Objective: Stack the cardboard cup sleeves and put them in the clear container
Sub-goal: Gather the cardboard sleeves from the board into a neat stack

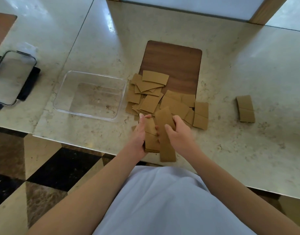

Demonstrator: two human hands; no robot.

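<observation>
at the near edge of the marble counter [230, 68], seen from the head camera, the left hand [140, 133] grips a small stack of sleeves [151, 133], thumb along its left side and fingers curled under it, so the flat pieces stay squared up over the counter's edge. the right hand [177, 131] has its fingers curled over the far end of one long sleeve [166, 138], which lies slantwise across the stack with its near end sticking out past the counter edge. i judge that it is being brought onto the stack, and it will need turning to line up with the others.

just beyond the hands lies the loose pile of sleeves [156, 97], overlapping at all angles, partly on a dark wooden board [178, 60] set into the counter. most of the work looks yet to do. one lone sleeve [245, 109] rests well apart to the right.

the clear container [93, 78] stands just left of the pile, lid off and with nothing in it, close enough that a finished stack can be dropped in with a short reach. far to the left is a second clear box with dark clips [12, 78], which looks like the lid or another tub; i cannot tell which.
</observation>
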